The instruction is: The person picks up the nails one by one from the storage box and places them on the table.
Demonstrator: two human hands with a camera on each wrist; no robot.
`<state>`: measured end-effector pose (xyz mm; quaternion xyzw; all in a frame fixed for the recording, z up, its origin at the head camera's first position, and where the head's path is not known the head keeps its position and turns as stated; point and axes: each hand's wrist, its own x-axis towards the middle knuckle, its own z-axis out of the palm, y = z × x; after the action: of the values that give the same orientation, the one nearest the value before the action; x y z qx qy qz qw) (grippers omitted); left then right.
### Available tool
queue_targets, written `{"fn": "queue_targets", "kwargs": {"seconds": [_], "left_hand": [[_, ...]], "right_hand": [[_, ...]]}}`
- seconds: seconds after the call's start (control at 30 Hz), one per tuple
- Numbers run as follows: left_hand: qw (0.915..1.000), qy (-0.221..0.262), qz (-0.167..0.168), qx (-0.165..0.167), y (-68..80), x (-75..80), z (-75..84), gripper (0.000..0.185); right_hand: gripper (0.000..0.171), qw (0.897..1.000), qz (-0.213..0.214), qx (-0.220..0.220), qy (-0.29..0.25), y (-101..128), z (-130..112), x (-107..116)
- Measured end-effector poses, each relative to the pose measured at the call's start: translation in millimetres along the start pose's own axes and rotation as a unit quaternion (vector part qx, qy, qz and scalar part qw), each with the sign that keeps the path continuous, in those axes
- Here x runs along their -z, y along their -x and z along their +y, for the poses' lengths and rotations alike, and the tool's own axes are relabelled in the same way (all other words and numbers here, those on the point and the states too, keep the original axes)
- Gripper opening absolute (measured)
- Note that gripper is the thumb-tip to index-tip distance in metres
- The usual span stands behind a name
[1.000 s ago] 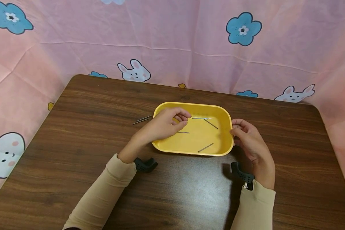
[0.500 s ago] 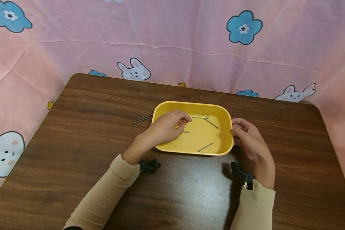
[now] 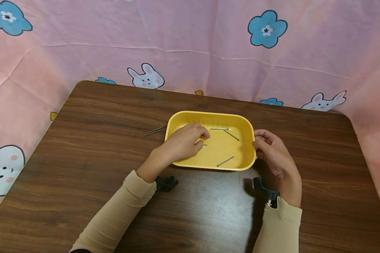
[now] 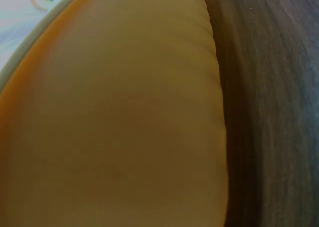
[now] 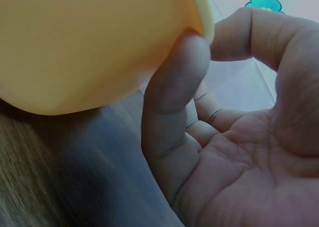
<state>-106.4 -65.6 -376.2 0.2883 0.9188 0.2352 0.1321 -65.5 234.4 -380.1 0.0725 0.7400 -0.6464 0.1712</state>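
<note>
A yellow tray [image 3: 245, 140] sits near the middle of the desk [image 3: 82, 158], toward its far edge. The left hand [image 3: 183, 144] reaches into the tray, its fingers curled in a pinching grip on a nail [image 3: 204, 144] at the tray floor. The right hand [image 3: 270, 153] holds the tray's right rim, thumb against its outer wall. Three nails [image 3: 225, 161] lie loose inside; two more nails [image 3: 155, 131] rest on the desk just left of the tray.

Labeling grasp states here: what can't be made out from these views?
- Head view: the left hand covers most of one nail in the yellow tray; whether its fingers pinch it is hidden.
- Left wrist view: blurred tray wall fills the frame; no hand or nails show.
- Right wrist view: the right hand touches the tray rim; the tray's inside is out of view.
</note>
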Motion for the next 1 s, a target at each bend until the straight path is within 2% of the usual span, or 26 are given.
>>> {"fn": "queue_targets", "kwargs": {"seconds": [0.47,1.0], "left_hand": [[0.9995,-0.026,-0.012,0.011,-0.5,-0.9,0.6,0.024],[0.9966,-0.080,0.018,-0.008,-1.5,-3.8,0.4,0.019]], "right_hand": [[0.025,1.000,0.000,0.003,-0.002,-1.2,-0.1,-0.7],[0.025,1.000,0.000,0.005,-0.002,-0.9,-0.8,-0.7]]}}
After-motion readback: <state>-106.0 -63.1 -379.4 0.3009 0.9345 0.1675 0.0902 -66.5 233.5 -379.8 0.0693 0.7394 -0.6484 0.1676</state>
